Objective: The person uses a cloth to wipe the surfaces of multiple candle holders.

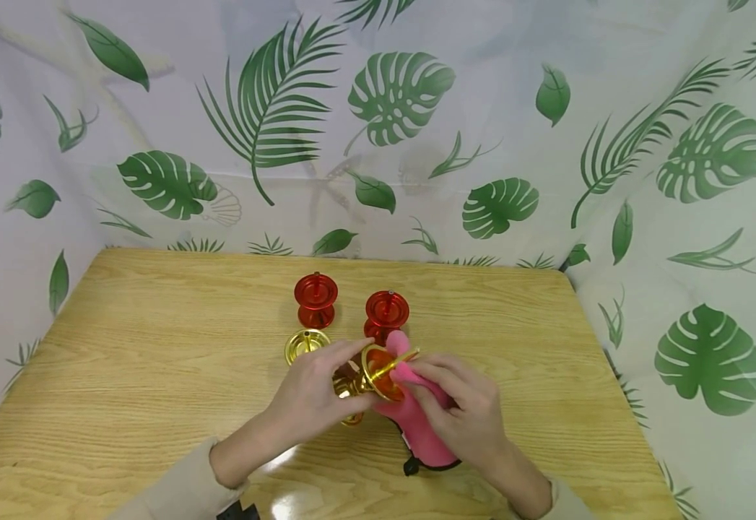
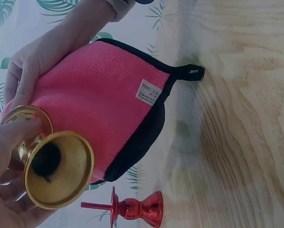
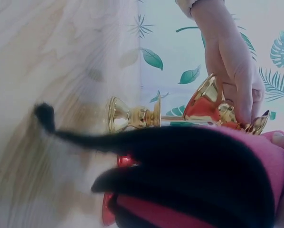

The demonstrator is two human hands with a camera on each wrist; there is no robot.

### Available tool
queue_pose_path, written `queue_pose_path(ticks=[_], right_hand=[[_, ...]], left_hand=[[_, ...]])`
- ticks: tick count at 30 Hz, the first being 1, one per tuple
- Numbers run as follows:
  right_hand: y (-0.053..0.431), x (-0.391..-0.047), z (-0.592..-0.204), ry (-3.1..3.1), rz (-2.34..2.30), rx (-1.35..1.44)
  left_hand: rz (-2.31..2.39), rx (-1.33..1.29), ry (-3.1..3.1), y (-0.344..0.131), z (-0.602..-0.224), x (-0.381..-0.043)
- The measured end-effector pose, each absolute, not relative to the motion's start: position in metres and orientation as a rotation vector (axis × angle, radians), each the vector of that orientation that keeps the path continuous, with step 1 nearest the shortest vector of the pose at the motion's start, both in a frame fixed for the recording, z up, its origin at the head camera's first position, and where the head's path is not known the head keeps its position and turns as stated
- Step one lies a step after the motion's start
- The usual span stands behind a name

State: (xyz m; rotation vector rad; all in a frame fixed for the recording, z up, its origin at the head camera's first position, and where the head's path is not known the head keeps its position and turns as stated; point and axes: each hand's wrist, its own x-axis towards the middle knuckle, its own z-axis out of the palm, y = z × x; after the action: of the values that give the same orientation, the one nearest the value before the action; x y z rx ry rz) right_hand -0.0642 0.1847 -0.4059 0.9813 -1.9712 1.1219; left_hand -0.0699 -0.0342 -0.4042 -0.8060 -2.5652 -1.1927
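Note:
My left hand (image 1: 306, 386) grips a shiny gold candle holder (image 2: 68, 183) by its waist, raised off the table and tilted. Its dish and spike face right in the head view, while the left wrist view looks into its hollow base. With my right hand (image 1: 465, 404) I pinch a pink cloth (image 1: 419, 433) with black edging around the spike, close over the dish. The rest of the cloth hangs below, its white label (image 2: 148, 92) and black loop (image 2: 192, 72) showing. My right fingertips are partly hidden by the cloth.
A second gold candle holder (image 1: 298, 350) stands on the wooden table (image 1: 157, 347) just beyond my left hand. Two red candle holders, one at left (image 1: 315, 295) and one at right (image 1: 387, 312), stand farther back. Leaf-printed fabric (image 1: 390, 180) hangs behind the table.

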Motion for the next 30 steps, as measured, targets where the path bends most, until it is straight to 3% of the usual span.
queue_pose_path(ticks=[12,25,30], right_hand=[[0.179,-0.052,-0.401,-2.25,0.988,0.926],[0.183,-0.057,-0.404,-2.134,0.857,1.124],[0.186,-0.058,-0.406,-2.069,0.832,1.062]], left_hand=[[-0.625,-0.893,-2.399,-0.03,-0.412,-0.071],[-1.145,-0.813,-2.59,-0.034,-0.409,-0.071],[-1.148,-0.822,-2.594,-0.033,-0.407,-0.071]])
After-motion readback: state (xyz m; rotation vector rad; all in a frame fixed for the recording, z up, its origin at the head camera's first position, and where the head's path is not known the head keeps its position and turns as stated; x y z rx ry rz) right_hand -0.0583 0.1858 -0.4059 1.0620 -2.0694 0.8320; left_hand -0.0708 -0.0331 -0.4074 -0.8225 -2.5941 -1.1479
